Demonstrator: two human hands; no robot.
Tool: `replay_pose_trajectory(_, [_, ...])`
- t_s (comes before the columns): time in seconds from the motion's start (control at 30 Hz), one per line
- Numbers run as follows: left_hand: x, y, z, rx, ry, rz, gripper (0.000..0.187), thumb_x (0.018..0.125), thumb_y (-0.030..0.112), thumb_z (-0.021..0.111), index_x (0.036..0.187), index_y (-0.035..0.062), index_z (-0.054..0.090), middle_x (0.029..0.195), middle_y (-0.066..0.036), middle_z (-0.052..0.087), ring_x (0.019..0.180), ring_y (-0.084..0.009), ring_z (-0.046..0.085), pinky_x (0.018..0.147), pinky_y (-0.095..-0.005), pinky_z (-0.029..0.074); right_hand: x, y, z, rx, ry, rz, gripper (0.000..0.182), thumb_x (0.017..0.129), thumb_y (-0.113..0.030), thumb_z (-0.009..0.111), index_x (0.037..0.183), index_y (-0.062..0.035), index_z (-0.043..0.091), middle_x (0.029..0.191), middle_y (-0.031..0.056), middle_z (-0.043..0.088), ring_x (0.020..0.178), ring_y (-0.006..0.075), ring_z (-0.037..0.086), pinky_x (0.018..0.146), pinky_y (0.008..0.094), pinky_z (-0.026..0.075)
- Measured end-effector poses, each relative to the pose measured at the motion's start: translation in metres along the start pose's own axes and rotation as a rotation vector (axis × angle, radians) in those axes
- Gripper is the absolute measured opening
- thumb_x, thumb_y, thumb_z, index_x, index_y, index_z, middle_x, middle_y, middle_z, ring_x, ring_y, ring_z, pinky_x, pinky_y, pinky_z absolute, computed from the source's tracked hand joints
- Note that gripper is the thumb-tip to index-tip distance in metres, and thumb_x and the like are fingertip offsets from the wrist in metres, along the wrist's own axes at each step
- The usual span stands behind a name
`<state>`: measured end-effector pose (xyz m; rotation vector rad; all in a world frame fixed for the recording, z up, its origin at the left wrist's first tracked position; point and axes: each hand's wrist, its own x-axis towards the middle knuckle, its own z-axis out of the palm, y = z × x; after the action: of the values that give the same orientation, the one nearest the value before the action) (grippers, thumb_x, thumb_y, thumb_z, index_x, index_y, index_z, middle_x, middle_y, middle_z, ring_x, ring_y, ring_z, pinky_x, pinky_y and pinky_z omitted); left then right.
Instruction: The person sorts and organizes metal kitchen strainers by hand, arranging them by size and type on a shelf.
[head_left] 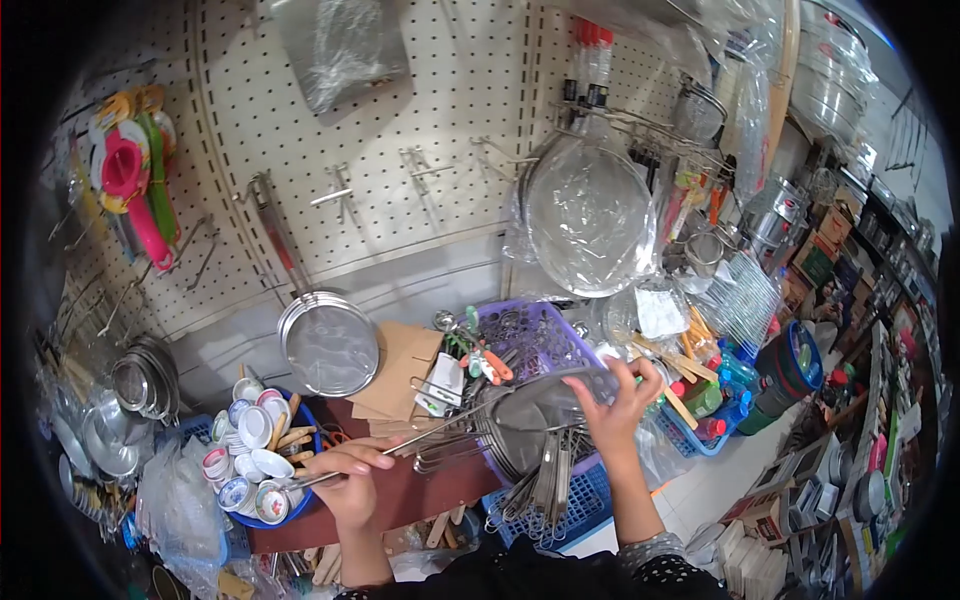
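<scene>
In the head view, the step appears to be handling a long-handled strainer (542, 405) at lower center. The left hand (345, 478) curls loosely around its handle; the right hand (618, 410) is partly open at the rim, its grip unclear. Shifting it calls for 2-handed support and clearance from the purple basket (590, 352) behind and metal utensils (548, 485) below. 1 blue basin (312, 440) sits lower left.
</scene>
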<state>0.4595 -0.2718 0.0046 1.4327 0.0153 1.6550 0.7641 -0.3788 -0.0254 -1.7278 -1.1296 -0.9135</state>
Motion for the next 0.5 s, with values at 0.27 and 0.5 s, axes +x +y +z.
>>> replay_pose_trajectory(0.27, [0.035,0.041,-0.034,0.157,0.260,-0.156,0.030,0.095,-0.001,0.061,0.122,0.0011,0.048,0.102,-0.021,0.070,0.091,-0.0305,0.071,0.085,-0.0394,0.059,0.021,-0.084,-0.016,0.434,-0.524,-0.180,0.016,0.083,-0.007,0.071,0.099,-0.0072,0.070,0.081,0.0111,0.068,0.068,0.0287,0.067,0.059,0.0375,0.051])
replay_pose_trajectory(0.5, [0.015,0.036,-0.052,0.452,-0.083,-0.535,0.033,0.096,0.007,0.063,0.127,0.0013,0.053,0.115,-0.009,0.066,0.106,-0.0164,0.063,0.087,-0.0299,0.052,-0.010,-0.154,-0.006,0.572,-0.509,0.132,0.010,0.091,-0.005,0.066,0.099,0.0006,0.068,0.081,0.0150,0.068,0.065,0.0259,0.066,0.060,0.0340,0.049])
